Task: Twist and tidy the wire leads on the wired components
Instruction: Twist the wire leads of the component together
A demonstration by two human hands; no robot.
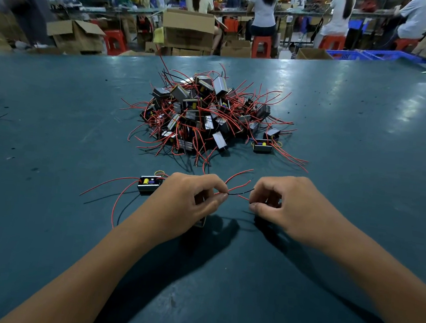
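One wired component (pixel 149 184) lies beside the left hand (pixel 187 203).

- We are in a factory assembly hall, at a wide teal-covered workbench (pixel 337 146) scuffed by use.
- We see a heap of small black boxed components with red wire leads (pixel 205 117) piled on it, batch work.
- We see seated workers (pixel 265 8) along a long bench on red plastic stools (pixel 262 46).
- We see open brown cardboard cartons (pixel 188 29) and blue plastic crates (pixel 370 55) on the floor.
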